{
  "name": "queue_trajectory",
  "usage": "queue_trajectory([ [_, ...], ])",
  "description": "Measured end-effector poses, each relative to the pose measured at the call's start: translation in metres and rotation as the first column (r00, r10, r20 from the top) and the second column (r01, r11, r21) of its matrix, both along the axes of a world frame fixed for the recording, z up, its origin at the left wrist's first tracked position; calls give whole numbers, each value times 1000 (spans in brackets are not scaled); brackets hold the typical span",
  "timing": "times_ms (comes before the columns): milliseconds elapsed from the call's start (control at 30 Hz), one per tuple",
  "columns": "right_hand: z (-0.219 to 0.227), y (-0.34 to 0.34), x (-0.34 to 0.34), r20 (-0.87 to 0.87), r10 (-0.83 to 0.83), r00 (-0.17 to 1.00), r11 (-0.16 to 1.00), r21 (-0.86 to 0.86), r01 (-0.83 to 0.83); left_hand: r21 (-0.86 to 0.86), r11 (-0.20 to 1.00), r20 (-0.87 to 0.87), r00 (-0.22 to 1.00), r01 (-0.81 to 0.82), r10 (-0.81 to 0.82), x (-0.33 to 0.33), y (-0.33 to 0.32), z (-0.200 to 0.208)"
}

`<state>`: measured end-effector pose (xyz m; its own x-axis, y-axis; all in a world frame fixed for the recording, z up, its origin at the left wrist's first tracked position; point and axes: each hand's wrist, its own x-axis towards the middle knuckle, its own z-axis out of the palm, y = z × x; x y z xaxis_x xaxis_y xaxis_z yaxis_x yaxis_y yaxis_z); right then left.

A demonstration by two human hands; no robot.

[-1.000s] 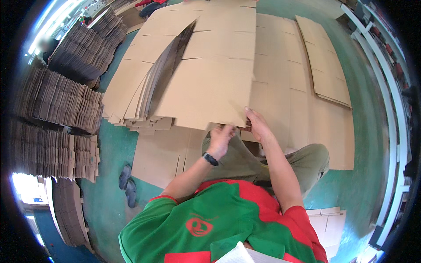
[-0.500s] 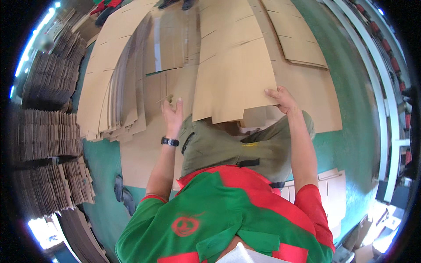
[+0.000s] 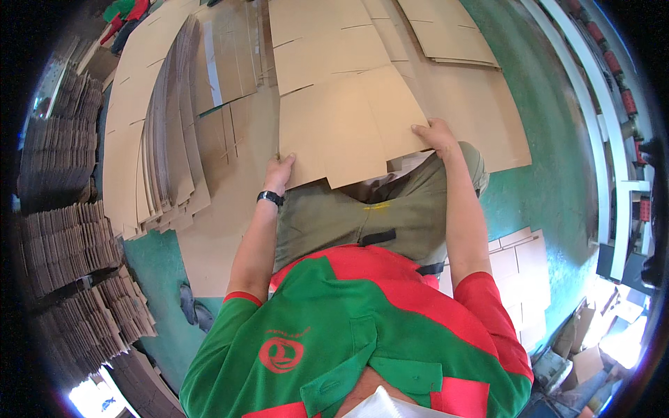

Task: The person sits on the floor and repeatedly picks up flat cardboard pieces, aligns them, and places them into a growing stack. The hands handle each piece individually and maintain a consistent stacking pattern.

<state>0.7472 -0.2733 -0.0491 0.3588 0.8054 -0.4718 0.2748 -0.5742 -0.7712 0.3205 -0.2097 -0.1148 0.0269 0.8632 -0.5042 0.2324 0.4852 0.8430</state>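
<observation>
A long slotted cardboard sheet (image 3: 341, 104) stretches away from my lap, its near edge over my thighs. My left hand (image 3: 280, 172) grips its near left corner, thumb on top and fingers hidden beneath. At the near right corner, my right hand (image 3: 437, 136) pinches the edge with the thumb above. To the left, a fanned stack of slotted cardboard sheets (image 3: 171, 132) lies with its layers leaning apart. Between that stack and the held sheet, a flat cardboard piece (image 3: 233, 59) carries a pale strip.
More flat cardboard sheets (image 3: 449, 31) lie at the far right on a cardboard layer (image 3: 488, 118) over the green floor (image 3: 557, 160). Bundled cardboard stacks (image 3: 63, 244) line the left side. Shoes (image 3: 195, 308) rest on the floor at left. Another person (image 3: 125, 17) is at the far left.
My left hand, open and apart from the sheet before, now holds its left corner. My right hand keeps its corner; the sheet's near end has shifted slightly left and flattened.
</observation>
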Motion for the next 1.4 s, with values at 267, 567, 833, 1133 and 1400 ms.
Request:
queue_trajectory([
  [267,-9,3,-2,113,22,993,1000,12,-24,30,1000,-91,996,-7,10,2,2,-3],
  [567,-14,3,-2,208,79,975,997,-24,-75,29,997,-46,997,-65,66,0,1,-17],
  [833,-5,4,-13,450,235,862,971,-154,-184,120,992,-100,993,-49,61,1,-4,-16],
  [1133,8,2,-20,488,366,793,929,-249,-275,238,967,-67,991,-96,115,0,-12,-24],
  [1400,19,-1,-26,473,391,790,919,-247,-307,252,962,-36,993,-104,117,1,-13,-20],
])
